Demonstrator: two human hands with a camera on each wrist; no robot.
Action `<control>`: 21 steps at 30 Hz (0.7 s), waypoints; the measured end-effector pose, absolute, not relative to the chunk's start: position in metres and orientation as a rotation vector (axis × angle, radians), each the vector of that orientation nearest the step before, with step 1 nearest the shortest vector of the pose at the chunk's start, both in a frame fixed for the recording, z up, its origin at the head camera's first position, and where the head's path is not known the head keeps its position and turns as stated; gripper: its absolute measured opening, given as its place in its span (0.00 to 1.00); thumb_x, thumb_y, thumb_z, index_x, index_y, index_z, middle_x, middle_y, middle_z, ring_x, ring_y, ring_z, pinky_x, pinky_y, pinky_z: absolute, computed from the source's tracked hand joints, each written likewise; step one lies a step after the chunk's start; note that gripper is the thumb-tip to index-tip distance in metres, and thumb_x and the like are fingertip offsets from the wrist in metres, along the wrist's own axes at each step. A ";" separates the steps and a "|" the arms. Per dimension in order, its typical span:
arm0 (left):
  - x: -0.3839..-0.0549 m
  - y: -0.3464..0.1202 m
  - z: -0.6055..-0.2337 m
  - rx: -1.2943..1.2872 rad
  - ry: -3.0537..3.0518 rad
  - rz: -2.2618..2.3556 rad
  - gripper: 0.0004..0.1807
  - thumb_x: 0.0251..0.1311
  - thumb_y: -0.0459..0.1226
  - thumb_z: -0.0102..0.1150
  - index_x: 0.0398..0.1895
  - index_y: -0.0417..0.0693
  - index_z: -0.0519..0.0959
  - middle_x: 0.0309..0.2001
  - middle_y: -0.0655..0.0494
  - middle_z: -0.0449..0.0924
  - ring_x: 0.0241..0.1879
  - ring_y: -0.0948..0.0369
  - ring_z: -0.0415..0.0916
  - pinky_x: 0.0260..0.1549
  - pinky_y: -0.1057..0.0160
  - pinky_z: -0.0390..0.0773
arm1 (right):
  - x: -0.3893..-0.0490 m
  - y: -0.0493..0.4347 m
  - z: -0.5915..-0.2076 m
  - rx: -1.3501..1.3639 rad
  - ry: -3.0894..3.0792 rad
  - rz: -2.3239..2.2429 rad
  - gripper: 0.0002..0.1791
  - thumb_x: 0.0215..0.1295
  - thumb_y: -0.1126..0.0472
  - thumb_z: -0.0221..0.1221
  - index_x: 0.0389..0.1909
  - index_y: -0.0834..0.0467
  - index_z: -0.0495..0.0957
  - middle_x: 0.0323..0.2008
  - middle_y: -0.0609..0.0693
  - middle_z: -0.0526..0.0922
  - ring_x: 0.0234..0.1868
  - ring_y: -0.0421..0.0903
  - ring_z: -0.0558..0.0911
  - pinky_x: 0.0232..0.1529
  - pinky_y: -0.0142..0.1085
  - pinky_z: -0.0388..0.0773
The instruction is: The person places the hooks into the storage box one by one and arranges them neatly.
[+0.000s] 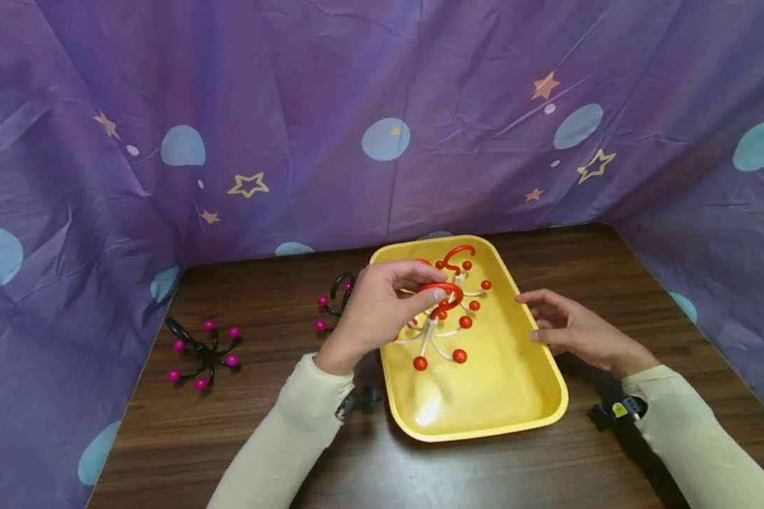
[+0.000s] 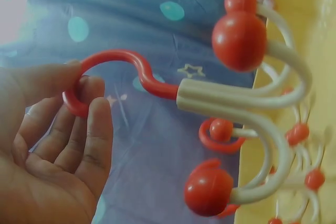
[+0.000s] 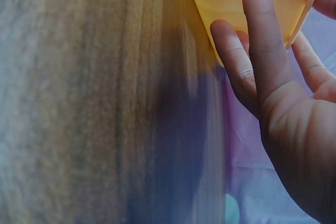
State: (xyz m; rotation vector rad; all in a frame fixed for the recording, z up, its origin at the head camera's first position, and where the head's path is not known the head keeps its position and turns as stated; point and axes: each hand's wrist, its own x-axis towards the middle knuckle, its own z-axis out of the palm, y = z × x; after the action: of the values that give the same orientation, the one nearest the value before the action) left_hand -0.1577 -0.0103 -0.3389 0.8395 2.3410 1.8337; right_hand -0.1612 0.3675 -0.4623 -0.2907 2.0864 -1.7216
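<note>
Cream sleeve (image 1: pixel 280 438), foremost on my remote feed. Left hand (image 1: pixel 375 307): pinched on a red hook (image 2: pixel 118 55); its white hanger (image 2: pixel 220 93) below the grip, over yellow tray (image 1: pixel 493 392). Right hand (image 1: pixel 576 332): fingers apart at tray's wall. Black hanger (image 1: pixel 205 351): left of grip.

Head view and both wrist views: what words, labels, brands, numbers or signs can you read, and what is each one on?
No readable text in any view.
Right wrist device: yellow-green patch; any marking is too small to read.
Yellow tray and held red-and-white hooked piece: no lettering visible.
Purple cloth: printed stars and rounded shapes, no words.
</note>
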 end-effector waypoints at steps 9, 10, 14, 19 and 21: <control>-0.159 0.027 -0.352 0.854 2.250 1.871 0.10 0.66 0.35 0.73 0.49 0.45 0.90 0.46 0.53 0.91 0.38 0.69 0.86 0.40 0.67 0.86 | -0.162 0.367 -0.462 -0.265 2.093 -1.714 0.35 0.71 0.70 0.64 0.75 0.58 0.61 0.57 0.61 0.77 0.50 0.53 0.88 0.43 0.57 0.89; -0.159 0.030 -0.353 0.849 2.238 1.873 0.10 0.66 0.35 0.73 0.49 0.45 0.90 0.46 0.52 0.91 0.38 0.69 0.86 0.40 0.68 0.86 | -0.162 0.366 -0.462 -0.264 2.093 -1.714 0.35 0.71 0.70 0.64 0.75 0.58 0.61 0.57 0.61 0.77 0.50 0.54 0.88 0.43 0.57 0.89; -0.159 0.042 -0.360 0.802 2.219 1.881 0.10 0.66 0.35 0.73 0.48 0.45 0.90 0.45 0.54 0.91 0.37 0.69 0.86 0.39 0.69 0.85 | -0.162 0.366 -0.461 -0.263 2.088 -1.712 0.36 0.71 0.70 0.63 0.75 0.58 0.60 0.58 0.62 0.77 0.50 0.54 0.88 0.43 0.57 0.89; -0.159 0.056 -0.374 0.739 2.240 1.882 0.08 0.64 0.34 0.74 0.46 0.47 0.91 0.44 0.57 0.91 0.36 0.71 0.85 0.38 0.70 0.85 | -0.162 0.367 -0.460 -0.261 2.087 -1.705 0.36 0.71 0.70 0.63 0.75 0.57 0.60 0.58 0.62 0.77 0.51 0.54 0.88 0.44 0.57 0.89; -0.160 0.060 -0.380 0.725 2.243 1.884 0.08 0.64 0.34 0.74 0.46 0.47 0.91 0.44 0.57 0.91 0.36 0.72 0.85 0.38 0.71 0.85 | -0.163 0.367 -0.461 -0.263 2.086 -1.704 0.36 0.71 0.70 0.64 0.75 0.57 0.60 0.58 0.62 0.77 0.51 0.54 0.87 0.44 0.57 0.89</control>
State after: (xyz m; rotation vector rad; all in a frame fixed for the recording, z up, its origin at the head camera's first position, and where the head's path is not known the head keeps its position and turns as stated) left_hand -0.1599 0.0602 -0.3796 0.7250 2.2425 1.8844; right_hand -0.1626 0.3668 -0.4605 -0.2632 2.0856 -1.7041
